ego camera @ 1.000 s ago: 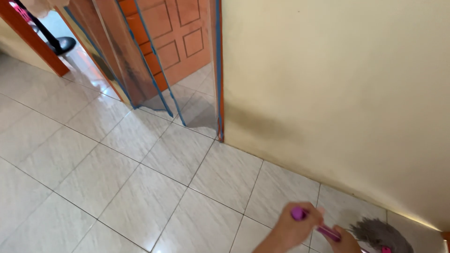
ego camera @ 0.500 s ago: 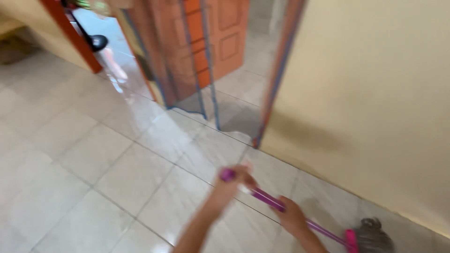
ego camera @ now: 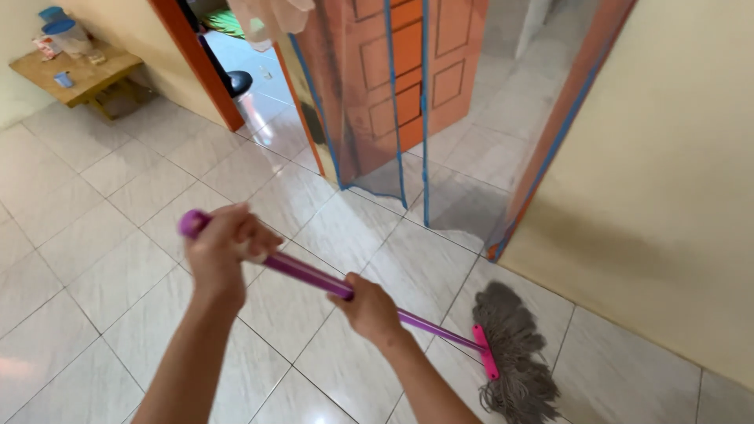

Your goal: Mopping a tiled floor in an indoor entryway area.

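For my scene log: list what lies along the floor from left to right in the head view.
Low wooden table → left hand gripping the purple mop handle → right hand further down it → grey string mop head → cream wall.

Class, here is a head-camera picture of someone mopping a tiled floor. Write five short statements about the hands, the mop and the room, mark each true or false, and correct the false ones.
1. Both hands grip the mop handle. True.
2. The left hand holds the handle near its top end. True.
3. The mop head rests on a carpet. False: it lies on the pale tiled floor, close to the cream wall.
4. The handle is green. False: it is purple, with a pink clamp at the mop head.
5. The right hand hangs free. False: it is closed round the middle of the handle.
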